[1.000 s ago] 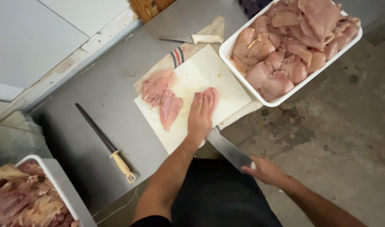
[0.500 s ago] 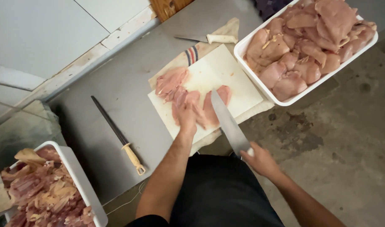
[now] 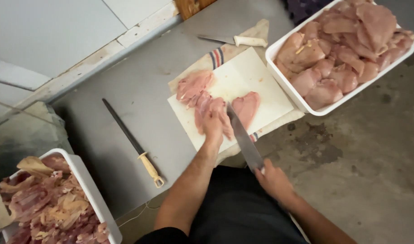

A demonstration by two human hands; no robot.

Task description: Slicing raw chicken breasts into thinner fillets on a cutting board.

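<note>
chicken breast [image 3: 245,108] is pinned flat by the left hand [image 3: 213,125]; knife [image 3: 243,138], gripped in the closed right hand [image 3: 274,180], lies just right of the fingers.

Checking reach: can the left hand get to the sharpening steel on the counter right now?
Probably yes: the sharpening steel lies in the open beside the cutting board, nothing over it. But the left hand is pressing chicken.

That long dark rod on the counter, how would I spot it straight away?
Start at the white cutting board on the grey counter. Left of it lies the sharpening steel, alone on bare metal. Unlike the flat-bladed knives, it is a thin round black rod with a pale handle ending in a ring.
</note>
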